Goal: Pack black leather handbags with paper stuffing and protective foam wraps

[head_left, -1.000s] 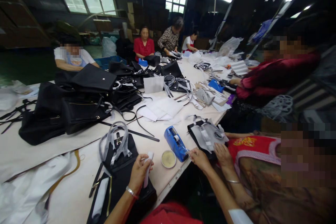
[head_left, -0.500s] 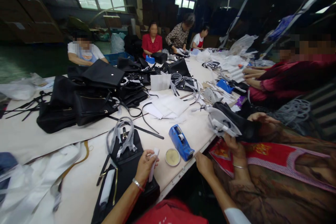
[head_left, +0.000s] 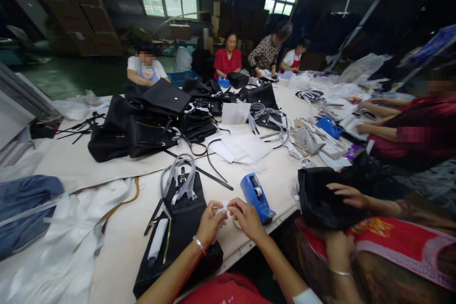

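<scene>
My left hand is closed around a small white rolled strip, paper or foam by its look. The fingers of my right hand pinch at the strip's upper end; any tape between them is too small to see. Under and left of my hands lies a black backpack with a gold zip and a buckle. Its handle loops are covered in clear wrapping, and a white roll lies along its front. A blue tape dispenser stands just beyond my right hand, which mostly hides a small round dish.
Black bags are heaped at the back left, near white sheets. White wrapping and blue cloth lie at left. Close on my right, a co-worker's hands handle a black bag. Other people work around the table.
My right hand has moved left from the end of the tape dispenser to meet my left hand at the white strip. The view has turned left, and the co-worker's black bag has been turned.
</scene>
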Demonstrator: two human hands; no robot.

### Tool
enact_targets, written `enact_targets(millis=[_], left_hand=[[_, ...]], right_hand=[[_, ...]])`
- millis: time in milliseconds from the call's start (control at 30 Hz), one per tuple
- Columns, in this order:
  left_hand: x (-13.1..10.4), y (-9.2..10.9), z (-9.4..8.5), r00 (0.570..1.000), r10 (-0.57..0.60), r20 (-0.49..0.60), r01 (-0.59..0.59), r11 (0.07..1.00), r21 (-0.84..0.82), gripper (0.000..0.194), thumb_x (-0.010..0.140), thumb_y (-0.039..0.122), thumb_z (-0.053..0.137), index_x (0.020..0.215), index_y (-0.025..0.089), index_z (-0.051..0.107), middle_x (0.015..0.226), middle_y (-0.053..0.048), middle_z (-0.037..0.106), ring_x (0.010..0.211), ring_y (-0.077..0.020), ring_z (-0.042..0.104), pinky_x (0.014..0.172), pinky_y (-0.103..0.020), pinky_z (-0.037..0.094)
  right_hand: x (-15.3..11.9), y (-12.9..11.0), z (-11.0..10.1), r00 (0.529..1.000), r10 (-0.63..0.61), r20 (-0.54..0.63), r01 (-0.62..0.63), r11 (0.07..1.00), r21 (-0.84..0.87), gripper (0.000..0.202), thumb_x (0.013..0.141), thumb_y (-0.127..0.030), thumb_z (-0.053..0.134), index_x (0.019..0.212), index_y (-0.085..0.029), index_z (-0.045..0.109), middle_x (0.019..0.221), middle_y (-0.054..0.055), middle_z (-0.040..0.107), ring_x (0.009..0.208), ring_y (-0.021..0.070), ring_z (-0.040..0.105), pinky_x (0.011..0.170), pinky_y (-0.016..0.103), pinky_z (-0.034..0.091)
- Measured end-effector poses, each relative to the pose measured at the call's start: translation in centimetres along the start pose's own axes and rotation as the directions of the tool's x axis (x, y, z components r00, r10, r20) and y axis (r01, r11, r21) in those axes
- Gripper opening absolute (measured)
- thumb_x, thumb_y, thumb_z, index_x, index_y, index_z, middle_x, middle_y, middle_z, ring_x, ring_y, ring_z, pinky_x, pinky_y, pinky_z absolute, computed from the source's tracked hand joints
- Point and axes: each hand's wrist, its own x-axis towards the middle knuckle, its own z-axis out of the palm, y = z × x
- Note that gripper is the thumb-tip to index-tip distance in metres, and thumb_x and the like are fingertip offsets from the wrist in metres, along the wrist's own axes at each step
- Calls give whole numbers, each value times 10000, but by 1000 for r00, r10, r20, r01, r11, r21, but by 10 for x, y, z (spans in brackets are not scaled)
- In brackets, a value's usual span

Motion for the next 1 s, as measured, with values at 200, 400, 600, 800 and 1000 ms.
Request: enact_targets(millis=[200,400,600,800,1000], left_hand=[[-3,2,0,1000,-13,-27,11,997,-77,330,707,367,665,886,189,452,648,16,607,501,-97,545,501,-210,393],[1,8,-12,990,-99,101,115,979,-171,339,699,358,686,880,183,460,671,-3,632,507,-96,552,494,-202,383],[4,20,-16,966,-161,204,214,937,-275,312,702,363,692,865,132,559,698,-38,632,501,-77,523,489,-201,391],[7,24,-16,962,-186,197,240,925,-296,301,701,370,695,844,131,580,676,-33,619,485,-66,499,474,-189,387],[8,15,-1,984,-161,74,170,976,-135,407,596,475,741,823,180,575,601,-2,627,465,-104,515,451,-210,378]], right_hand=[[8,6,3,992,-125,-1,121,966,-228,143,852,-250,461,901,-222,592,810,13,632,753,154,575,699,253,393],[16,25,11,997,77,20,-79,985,154,305,804,-285,518,1085,-208,430,633,-57,578,504,113,522,532,226,406],[15,43,43,981,187,44,-181,822,540,339,799,-502,529,917,-192,462,586,-47,553,422,79,444,421,192,323],[18,49,40,969,224,103,-241,781,576,322,766,-458,591,885,-167,518,654,-20,575,468,70,466,470,204,375],[26,41,30,957,283,63,-283,863,418,342,741,-392,615,1011,-193,547,640,-45,554,456,81,485,440,203,389]])
